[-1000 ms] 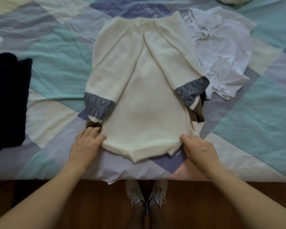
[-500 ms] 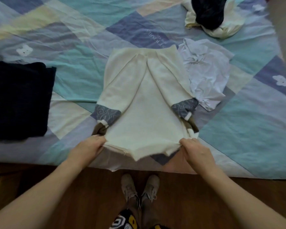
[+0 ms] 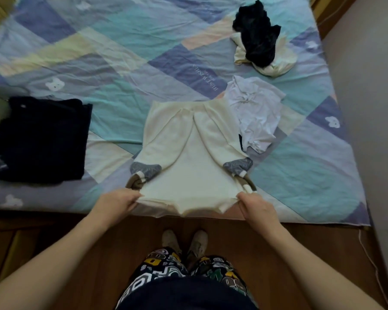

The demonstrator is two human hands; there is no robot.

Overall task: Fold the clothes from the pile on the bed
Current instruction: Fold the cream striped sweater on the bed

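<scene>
A cream sweater (image 3: pixel 188 166) lies back up on the patchwork bedspread (image 3: pixel 121 70), both sleeves folded in over the body, grey patterned cuffs pointing toward me. My left hand (image 3: pixel 115 201) pinches the hem's left corner. My right hand (image 3: pixel 257 205) pinches the hem's right corner. The hem is raised a little off the bed near its front edge. A crumpled white shirt (image 3: pixel 255 117) lies just right of the sweater. Farther back on the right is a pile with a black garment (image 3: pixel 257 39) on top of a cream one (image 3: pixel 280 63).
A folded dark navy garment (image 3: pixel 38 139) lies at the bed's left side. The wooden floor (image 3: pixel 65 247) runs along the bed's front edge, where my shoes (image 3: pixel 184 241) stand. A grey wall (image 3: pixel 367 108) borders the bed on the right.
The view has pulled back and risen, showing more of the bed. Both hands went from resting at the hem corners to pinching them and lifting the hem toward me.
</scene>
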